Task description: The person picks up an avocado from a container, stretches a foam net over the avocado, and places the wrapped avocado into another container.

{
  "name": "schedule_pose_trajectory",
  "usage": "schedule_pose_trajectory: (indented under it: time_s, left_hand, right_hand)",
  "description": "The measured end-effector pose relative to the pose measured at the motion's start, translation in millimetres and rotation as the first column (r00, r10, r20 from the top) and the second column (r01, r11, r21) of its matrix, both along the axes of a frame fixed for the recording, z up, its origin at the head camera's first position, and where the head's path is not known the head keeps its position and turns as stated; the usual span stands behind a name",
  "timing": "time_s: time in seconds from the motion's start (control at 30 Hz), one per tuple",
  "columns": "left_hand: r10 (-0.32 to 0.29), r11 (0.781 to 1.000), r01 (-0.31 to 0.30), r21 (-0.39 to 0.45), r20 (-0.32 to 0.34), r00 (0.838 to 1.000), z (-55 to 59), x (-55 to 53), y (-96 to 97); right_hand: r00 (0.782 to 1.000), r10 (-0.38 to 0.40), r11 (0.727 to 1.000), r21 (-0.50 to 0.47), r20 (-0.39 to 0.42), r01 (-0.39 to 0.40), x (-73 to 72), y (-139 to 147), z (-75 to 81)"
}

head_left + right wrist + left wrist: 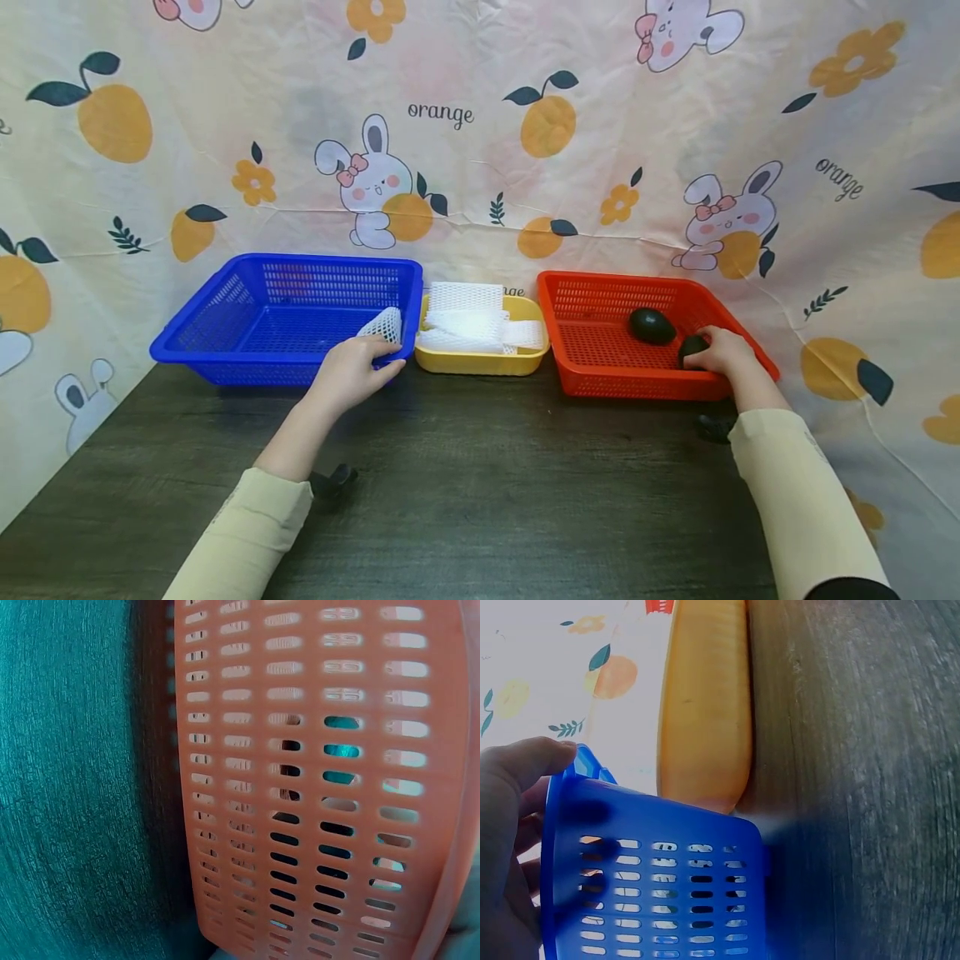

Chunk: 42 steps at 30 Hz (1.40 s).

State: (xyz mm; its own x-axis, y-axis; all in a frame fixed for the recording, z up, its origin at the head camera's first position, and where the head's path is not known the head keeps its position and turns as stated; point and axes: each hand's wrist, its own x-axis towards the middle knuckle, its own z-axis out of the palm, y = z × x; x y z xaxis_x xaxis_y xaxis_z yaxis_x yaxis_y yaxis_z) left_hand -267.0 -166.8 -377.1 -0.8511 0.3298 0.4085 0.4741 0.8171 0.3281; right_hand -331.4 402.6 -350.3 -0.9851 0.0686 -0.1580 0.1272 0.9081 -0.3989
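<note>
One fruit (690, 350) in curled right grip (726, 353)

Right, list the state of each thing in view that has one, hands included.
Blue basket: upright, open-topped.
White foam net: inside the blue basket, partly hidden.
Left hand: at the blue basket's rim; grip on the net unclear.
Yellow tray: upright, filled.
Stacked white nets: piled in the yellow tray.
Red basket: upright, open-topped.
Nearer dark fruit: held.
Farther dark fruit: lying loose.
Right hand: gripping the nearer fruit.

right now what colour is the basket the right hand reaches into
The basket is red, clearest in the head view.
</note>
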Motion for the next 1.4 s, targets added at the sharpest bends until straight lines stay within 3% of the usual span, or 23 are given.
schedule_pose_trajectory:
  time_s: [0.27,0.57,1.13,1.4]
  left_hand:
    - [0.008,1.0,-0.008,0.004,0.022,1.0,2.5,0.3,-1.0]
    - [0.01,1.0,-0.01,0.003,0.024,1.0,2.9,-0.7,-0.5]
    - [0.027,1.0,-0.028,0.009,0.045,0.999,4.8,-0.5,-0.4]
    - [0.029,1.0,-0.029,0.006,0.055,0.998,6.7,0.5,0.0]
  right_hand:
    - [0.996,-0.002,1.0,0.01,-0.092,0.003,1.8,-3,-0.7]
    - [0.99,0.007,1.0,0.011,-0.138,-0.005,2.6,-3,3.7]
    - [0.973,0.056,0.998,0.005,-0.224,-0.057,3.9,-28,33.2]
    - [0.956,0.091,0.996,0.006,-0.28,-0.093,13.7,-43,45.8]
